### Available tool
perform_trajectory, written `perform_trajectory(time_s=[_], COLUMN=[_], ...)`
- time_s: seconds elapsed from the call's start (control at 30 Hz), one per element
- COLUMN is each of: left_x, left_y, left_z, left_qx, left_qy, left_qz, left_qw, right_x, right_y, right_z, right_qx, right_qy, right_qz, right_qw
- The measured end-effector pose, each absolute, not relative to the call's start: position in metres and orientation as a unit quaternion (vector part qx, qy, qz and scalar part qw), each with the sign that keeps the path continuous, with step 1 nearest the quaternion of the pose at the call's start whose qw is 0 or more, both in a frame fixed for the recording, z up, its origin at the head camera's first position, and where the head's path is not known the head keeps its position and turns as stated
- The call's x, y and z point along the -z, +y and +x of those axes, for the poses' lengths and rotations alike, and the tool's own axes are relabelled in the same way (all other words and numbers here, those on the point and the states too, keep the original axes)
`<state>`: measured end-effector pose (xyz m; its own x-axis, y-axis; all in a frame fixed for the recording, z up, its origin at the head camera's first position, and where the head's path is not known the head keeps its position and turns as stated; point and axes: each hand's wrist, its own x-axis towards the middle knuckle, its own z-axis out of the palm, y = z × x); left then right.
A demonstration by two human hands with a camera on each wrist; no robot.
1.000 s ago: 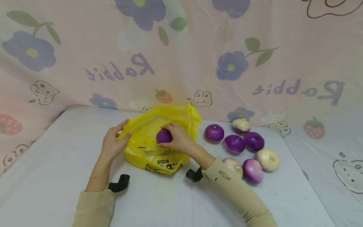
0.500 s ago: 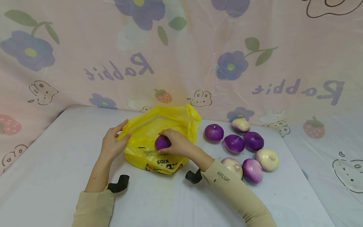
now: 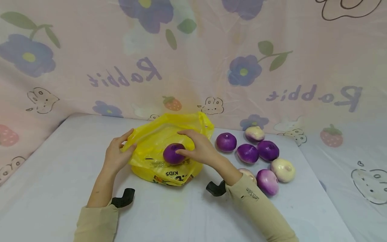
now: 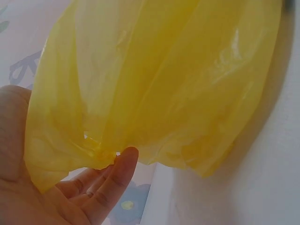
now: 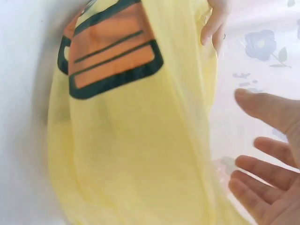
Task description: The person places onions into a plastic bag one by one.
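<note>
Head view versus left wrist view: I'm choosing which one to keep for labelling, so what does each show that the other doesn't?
Only the head view shows the purple onion at the bag's mouth, with the right hand open beside it, its fingers touching it, plus seven more onions on the table.

Only the left wrist view shows, close up, the film bunched against the left hand's palm and thumb.

Both show the yellow bag and the left hand gripping its rim.
</note>
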<state>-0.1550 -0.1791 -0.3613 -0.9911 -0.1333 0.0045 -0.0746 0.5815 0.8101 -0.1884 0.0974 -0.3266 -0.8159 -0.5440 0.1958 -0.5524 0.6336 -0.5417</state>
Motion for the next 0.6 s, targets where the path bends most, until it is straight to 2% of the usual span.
perform_trajectory(time_s=[0.37,0.6], left_x=[0.364,0.362], left_y=[-0.182,-0.182], left_z=[-0.156,-0.152], left_qx=[0.439,0.429], left_qy=[-0.896,-0.901], left_qz=[0.036,0.037], left_qw=[0.051,0.05], right_x=[0.328,0.325], right_y=[0.117,0.141], right_z=[-0.193,-0.196], right_qx=[-0.371,-0.416], right_qy=[-0.856,-0.827], right_qz=[0.324,0.281], right_qw=[0.158,0.253])
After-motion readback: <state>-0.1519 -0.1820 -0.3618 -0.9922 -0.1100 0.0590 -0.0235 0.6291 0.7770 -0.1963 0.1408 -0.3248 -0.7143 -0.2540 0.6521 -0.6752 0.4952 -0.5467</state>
